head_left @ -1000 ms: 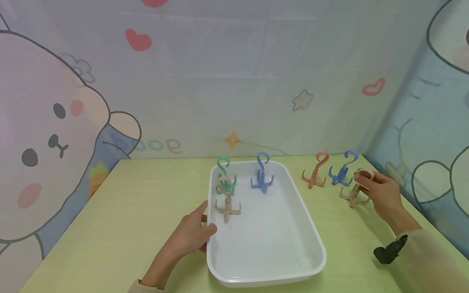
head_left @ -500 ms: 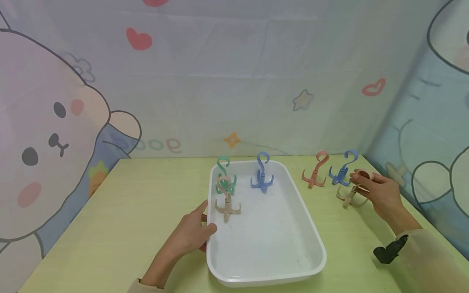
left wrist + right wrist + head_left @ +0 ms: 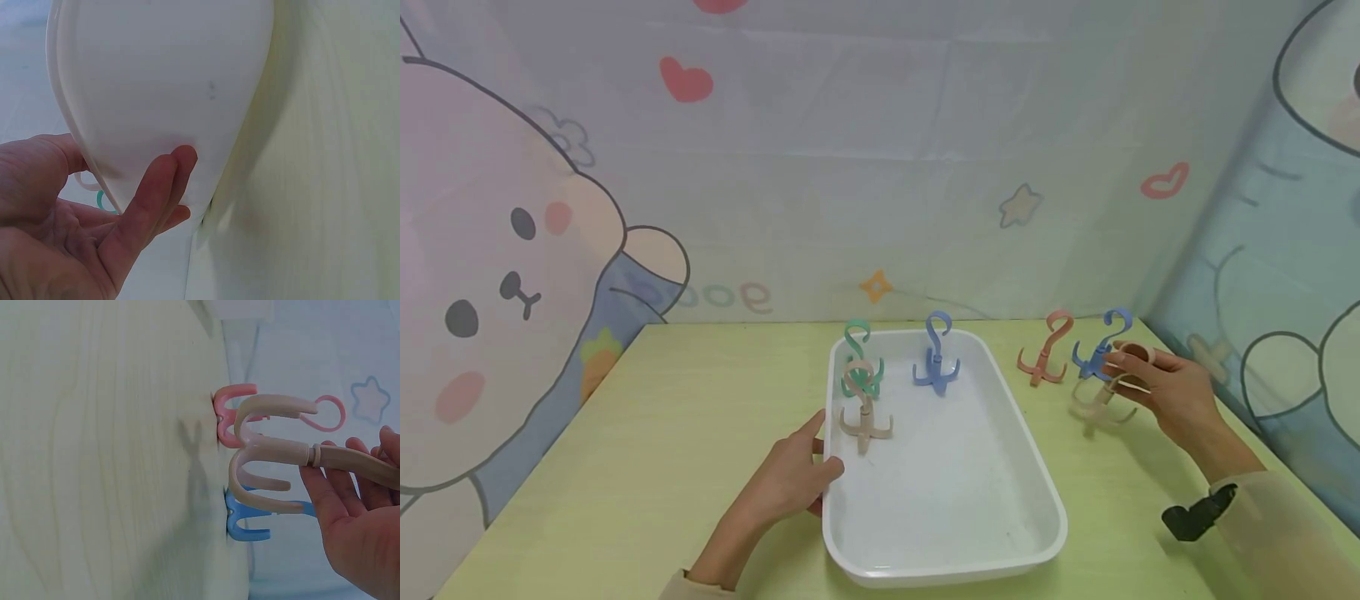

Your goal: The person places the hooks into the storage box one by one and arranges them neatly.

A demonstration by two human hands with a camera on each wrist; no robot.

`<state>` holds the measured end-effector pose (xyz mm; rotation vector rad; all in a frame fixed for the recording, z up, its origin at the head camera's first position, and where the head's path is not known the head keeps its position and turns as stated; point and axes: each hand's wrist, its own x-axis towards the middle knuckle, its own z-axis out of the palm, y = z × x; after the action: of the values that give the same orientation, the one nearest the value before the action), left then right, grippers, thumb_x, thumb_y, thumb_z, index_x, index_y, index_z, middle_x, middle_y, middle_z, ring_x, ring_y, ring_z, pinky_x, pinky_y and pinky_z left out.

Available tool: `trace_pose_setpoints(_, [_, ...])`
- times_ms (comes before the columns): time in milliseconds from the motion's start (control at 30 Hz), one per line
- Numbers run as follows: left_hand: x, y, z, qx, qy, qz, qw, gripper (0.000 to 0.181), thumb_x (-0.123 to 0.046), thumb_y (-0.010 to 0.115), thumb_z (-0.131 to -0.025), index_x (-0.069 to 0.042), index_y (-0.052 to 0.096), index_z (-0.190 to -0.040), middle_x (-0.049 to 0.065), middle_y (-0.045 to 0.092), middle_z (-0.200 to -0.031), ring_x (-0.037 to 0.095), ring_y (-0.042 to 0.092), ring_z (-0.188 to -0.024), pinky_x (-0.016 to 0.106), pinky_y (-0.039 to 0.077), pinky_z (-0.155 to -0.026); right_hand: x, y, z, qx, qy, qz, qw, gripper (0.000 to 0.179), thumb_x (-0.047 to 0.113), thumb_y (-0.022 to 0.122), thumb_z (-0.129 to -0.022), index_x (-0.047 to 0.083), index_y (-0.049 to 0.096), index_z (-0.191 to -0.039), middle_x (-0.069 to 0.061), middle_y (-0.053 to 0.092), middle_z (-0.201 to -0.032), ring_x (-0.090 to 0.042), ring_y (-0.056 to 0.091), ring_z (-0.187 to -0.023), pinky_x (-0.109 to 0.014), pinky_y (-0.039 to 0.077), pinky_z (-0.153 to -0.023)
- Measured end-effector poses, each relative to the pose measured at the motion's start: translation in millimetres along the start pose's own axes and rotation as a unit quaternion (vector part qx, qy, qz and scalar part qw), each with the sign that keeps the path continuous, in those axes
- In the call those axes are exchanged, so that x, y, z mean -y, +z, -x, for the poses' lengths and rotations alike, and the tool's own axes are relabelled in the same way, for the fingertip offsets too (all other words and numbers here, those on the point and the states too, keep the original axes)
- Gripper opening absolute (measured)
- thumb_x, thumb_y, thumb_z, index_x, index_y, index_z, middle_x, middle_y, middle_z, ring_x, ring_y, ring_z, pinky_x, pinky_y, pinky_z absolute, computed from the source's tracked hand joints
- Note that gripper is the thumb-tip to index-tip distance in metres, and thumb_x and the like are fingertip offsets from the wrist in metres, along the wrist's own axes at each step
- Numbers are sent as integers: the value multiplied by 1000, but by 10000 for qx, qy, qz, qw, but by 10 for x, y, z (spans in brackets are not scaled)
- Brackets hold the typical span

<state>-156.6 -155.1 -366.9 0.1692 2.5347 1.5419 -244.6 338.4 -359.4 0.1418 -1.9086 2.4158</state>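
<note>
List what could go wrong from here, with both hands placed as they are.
The beige plastic pronged hook in the right hand might snag the blue plastic pronged hook standing close by. If carried low toward the white rectangular plastic tray, the beige hook could knock against it. The left hand grips only the tray's left side, so a bump might swivel it.

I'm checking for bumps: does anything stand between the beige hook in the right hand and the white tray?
Only the rim of the tray, left of the held hook; the pink hook stands farther back.
</note>
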Motion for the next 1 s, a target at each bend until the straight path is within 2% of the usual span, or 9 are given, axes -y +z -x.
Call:
trace_pose_setpoints(333, [-1, -4, -3, 45, 44, 81, 9999, 78, -5, 57, -91, -9, 32, -165, 30, 66, -128, 25, 76, -66, 40, 65, -52, 66, 155, 27, 318, 68, 91, 9994, 15, 7, 66, -102, 2, 80, -98, 0, 82, -106, -18, 81, -94, -35, 68, -84])
trace_pose_setpoints(633, [-4, -2, -2, 25, 43, 37, 10000, 76, -5, 57, -92, -9, 34, -164, 30, 66, -129, 25, 76, -65, 40, 65, -51, 94, 243, 30, 592, 22, 151, 9981, 17, 8, 64, -104, 6, 79, -111, -1, 82, -110, -19, 81, -97, -35, 68, -85])
trace_pose_setpoints(800, [2, -1, -3, 38, 71, 35, 10000, 76, -5, 57, -92, -8, 33, -164, 31, 66, -129, 26, 76, -64, 40, 65, -51, 114, 295, 38, 677, 28, 35, 9977, 18, 5, 63, -104, 5, 80, -108, -2, 82, -111, -19, 81, -97, -36, 68, -85])
trace_pose_setpoints(1000, [8, -2, -4, 41, 55, 44, 10000, 77, -6, 58, -92, -8, 32, -165, 31, 65, -130, 26, 76, -64, 40, 65, -51, 143, 388, 45, 652, -6, 162, 9977, 17, 5, 64, -103, 5, 81, -107, 1, 81, -112, -18, 81, -97, -36, 67, -85])
